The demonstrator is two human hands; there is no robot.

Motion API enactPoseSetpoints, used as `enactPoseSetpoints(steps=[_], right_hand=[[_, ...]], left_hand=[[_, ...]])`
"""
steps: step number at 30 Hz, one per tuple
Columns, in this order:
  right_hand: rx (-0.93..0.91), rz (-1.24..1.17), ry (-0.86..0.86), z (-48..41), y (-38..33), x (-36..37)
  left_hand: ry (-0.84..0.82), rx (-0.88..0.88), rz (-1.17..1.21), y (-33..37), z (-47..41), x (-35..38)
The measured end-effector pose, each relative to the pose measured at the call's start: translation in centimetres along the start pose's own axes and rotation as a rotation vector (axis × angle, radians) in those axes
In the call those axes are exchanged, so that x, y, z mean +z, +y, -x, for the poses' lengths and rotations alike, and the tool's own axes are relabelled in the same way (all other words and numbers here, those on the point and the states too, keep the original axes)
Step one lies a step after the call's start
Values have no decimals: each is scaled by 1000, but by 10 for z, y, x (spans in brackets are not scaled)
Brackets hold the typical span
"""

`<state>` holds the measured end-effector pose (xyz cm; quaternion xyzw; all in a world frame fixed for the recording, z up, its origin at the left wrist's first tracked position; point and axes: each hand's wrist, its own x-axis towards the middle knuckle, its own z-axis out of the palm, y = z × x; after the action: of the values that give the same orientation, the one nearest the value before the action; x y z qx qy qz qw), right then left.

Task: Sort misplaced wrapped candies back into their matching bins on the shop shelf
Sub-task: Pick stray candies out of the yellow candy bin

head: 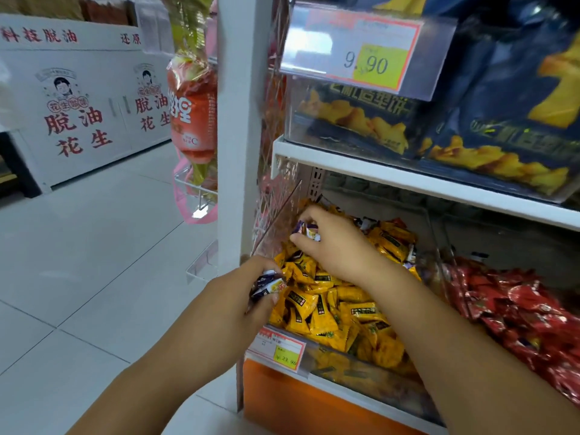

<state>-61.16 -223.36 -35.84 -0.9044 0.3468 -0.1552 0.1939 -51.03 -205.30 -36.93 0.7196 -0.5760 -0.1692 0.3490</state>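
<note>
- Head view is showing both hands working in the clear bin (pixel 361 368) of yellow candies (pixel 317 306) on the lower shelf.
- The right hand (pixel 339 246) is reaching over the back of the pile. Its fingertips are curling round a purple-wrapped candy (pixel 306 230) and holding it just above the yellow ones.
- The left hand (pixel 238 296) is hovering at the bin's front left corner, its fingers gripping a small bunch of purple strays (pixel 266 282).
- Picking out is looking like the step in hand: strays are being gathered, not yet delivered.
- A few more dark wrappers seem to be peeking out near the pile's right edge, so more picking is likely needed.
- Next, the gathered sweets are needing a purple bin. None is showing here, only red candies (pixel 518 312) next door.
</note>
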Motion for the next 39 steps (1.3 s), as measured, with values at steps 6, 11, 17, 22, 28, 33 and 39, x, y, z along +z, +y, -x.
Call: enactPoseSetpoints(steps=[6,11,17,22,28,33,39], right_hand=[[92,36,95,85,27,-49],[49,-100,224,153,44,-87],[254,28,457,224,109,-138],[518,127,618,289,183,-177],[564,75,647,321,248,-190],[677,68,439,331,277,-204],[634,69,425,342,255,-210]], left_hand=[[-29,53,-26,22,-10,17],[-70,151,57,79,-12,58],[-53,321,117,154,-21,119],[-155,603,72,233,-36,192],[-224,681,46,312,-62,267],[-307,660,-104,327,-78,291],[-213,672,-143,287,-78,239]])
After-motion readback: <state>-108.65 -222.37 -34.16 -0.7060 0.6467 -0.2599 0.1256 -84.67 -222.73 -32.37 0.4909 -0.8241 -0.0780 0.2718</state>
